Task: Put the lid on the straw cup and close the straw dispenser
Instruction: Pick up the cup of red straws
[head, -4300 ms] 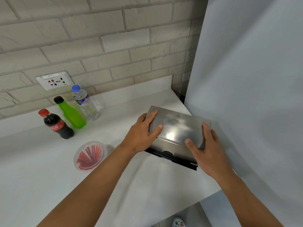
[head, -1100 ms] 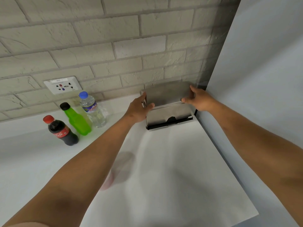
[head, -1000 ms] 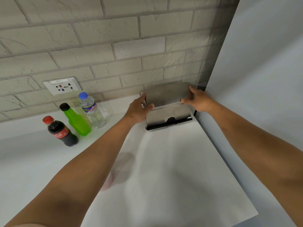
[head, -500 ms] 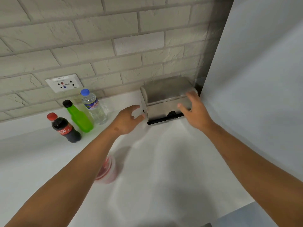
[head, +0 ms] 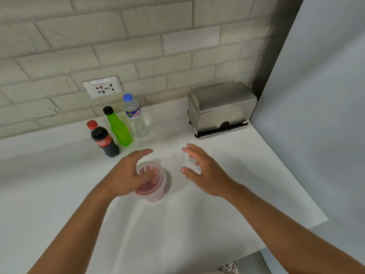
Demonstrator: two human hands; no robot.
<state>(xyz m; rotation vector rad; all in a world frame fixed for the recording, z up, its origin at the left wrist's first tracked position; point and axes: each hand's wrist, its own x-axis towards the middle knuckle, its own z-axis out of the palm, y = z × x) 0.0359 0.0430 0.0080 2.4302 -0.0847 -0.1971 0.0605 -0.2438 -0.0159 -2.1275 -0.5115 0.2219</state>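
Both hands have come back from the straw dispenser (head: pixel 221 108), which now stands shut against the brick wall (head: pixel 118 46) in the far right corner of the counter (head: pixel 59 184), well beyond the fingertips. Far left of the hands, a cola bottle (head: pixel 103 139), a green bottle (head: pixel 118 127) and a water bottle (head: pixel 135 115) stand in a row below a socket (head: pixel 102 89). Left hand (head: pixel 126 175) hangs over the straw cup (head: pixel 153 182), fingers spread and loosely curled, partly covering its rim; whether it touches the cup or the lid is on, I cannot tell. Red straws show inside. Right hand (head: pixel 205 171) hovers just right of the cup, open, holding nothing.
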